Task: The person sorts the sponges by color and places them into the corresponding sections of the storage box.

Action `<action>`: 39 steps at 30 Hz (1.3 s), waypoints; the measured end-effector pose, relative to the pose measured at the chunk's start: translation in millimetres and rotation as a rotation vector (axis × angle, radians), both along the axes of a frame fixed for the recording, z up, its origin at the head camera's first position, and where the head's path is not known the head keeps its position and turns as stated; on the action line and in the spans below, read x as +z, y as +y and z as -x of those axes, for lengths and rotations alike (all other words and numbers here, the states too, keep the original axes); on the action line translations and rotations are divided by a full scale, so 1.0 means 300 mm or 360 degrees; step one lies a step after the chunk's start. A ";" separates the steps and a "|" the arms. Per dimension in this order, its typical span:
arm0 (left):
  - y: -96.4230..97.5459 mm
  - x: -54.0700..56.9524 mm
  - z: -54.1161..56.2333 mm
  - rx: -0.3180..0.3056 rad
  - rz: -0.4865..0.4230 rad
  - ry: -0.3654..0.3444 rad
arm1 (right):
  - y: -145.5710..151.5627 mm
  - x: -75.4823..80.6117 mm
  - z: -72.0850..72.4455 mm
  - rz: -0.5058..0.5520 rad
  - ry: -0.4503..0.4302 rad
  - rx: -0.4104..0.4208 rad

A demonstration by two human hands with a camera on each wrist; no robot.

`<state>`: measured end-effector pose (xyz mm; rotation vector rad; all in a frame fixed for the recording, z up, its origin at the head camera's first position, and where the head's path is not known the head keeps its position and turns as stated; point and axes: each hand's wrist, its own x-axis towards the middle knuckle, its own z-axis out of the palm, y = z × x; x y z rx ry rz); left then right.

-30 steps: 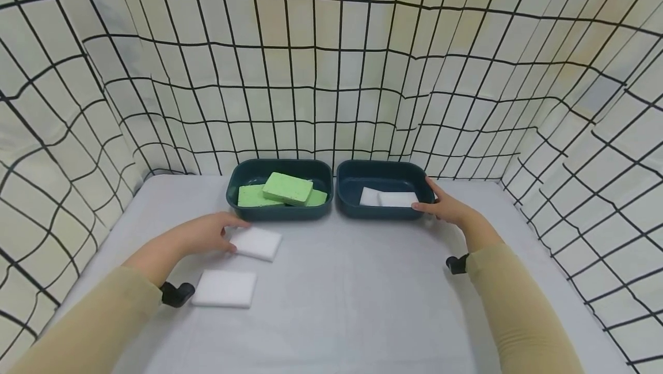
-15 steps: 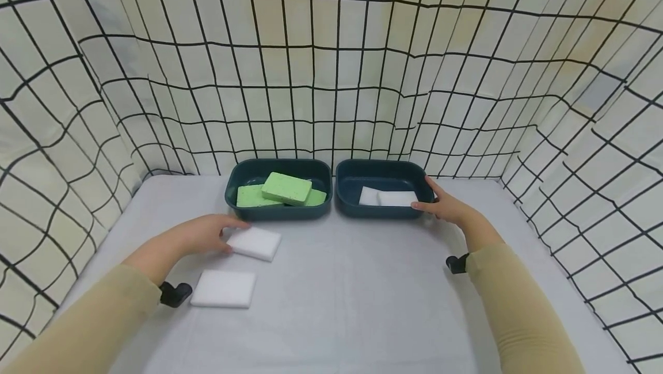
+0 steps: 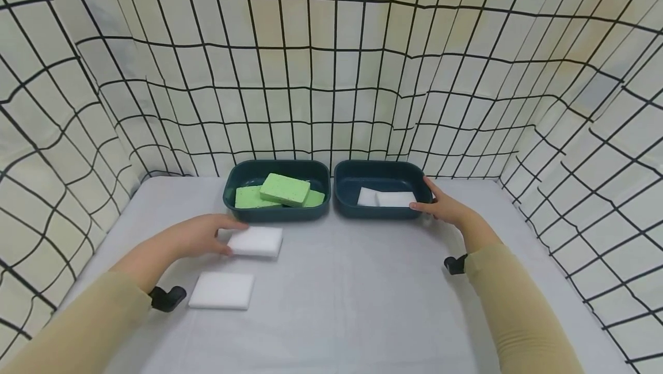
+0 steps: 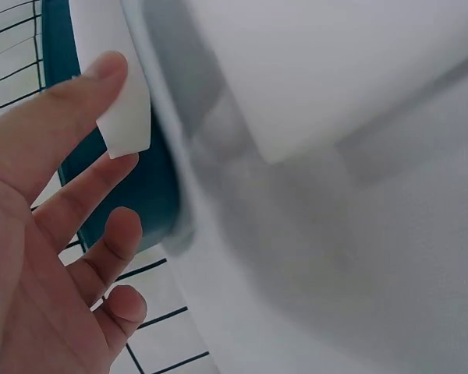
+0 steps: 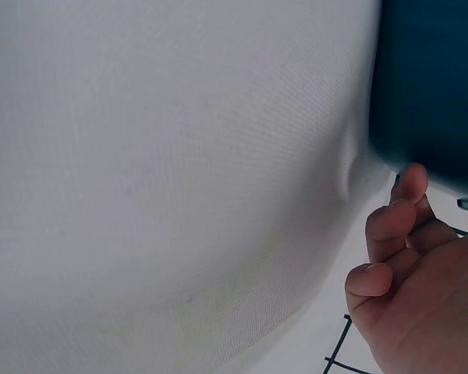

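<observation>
My left hand (image 3: 202, 236) pinches a white sponge (image 3: 256, 241) by its left end, thumb on the near side and index finger on the far side. In the left wrist view this sponge (image 4: 129, 101) shows edge-on between thumb and index finger, the other fingers loosely bent. A second white sponge (image 3: 223, 290) lies flat on the table nearer the left sleeve. My right hand (image 3: 445, 207) grips the right end of a dark teal bin (image 3: 383, 170), thumb over the front corner. Two white sponges (image 3: 395, 199) lie inside that bin. In the right wrist view fingers (image 5: 390, 218) curl beneath the bin's corner.
A matching teal bin (image 3: 277, 214) with several green sponges (image 3: 285, 189) stands close left of the right bin. White cloth covers the table (image 3: 362, 293). Black grid netting (image 3: 331, 75) over pale sheeting encloses the back and both sides.
The white sponge in my left hand has turned slightly, its front edge now level and its thickness showing more. My left forearm has shifted a little left. The right hand keeps its hold on the bin.
</observation>
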<state>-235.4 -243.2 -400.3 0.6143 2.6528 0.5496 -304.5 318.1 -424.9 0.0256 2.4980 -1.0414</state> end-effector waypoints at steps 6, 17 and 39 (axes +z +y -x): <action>0.006 0.023 -0.013 0.0043 -0.0001 0.0023 | 0.006 0.000 -0.003 -0.0006 -0.0007 0.0005; 0.077 0.072 -0.027 0.0042 0.0014 0.0138 | 0.010 -0.006 -0.001 -0.0001 -0.0018 -0.0016; 0.381 0.124 0.131 0.0103 -0.0071 0.0367 | 0.002 -0.003 0.004 0.0028 0.0010 -0.0022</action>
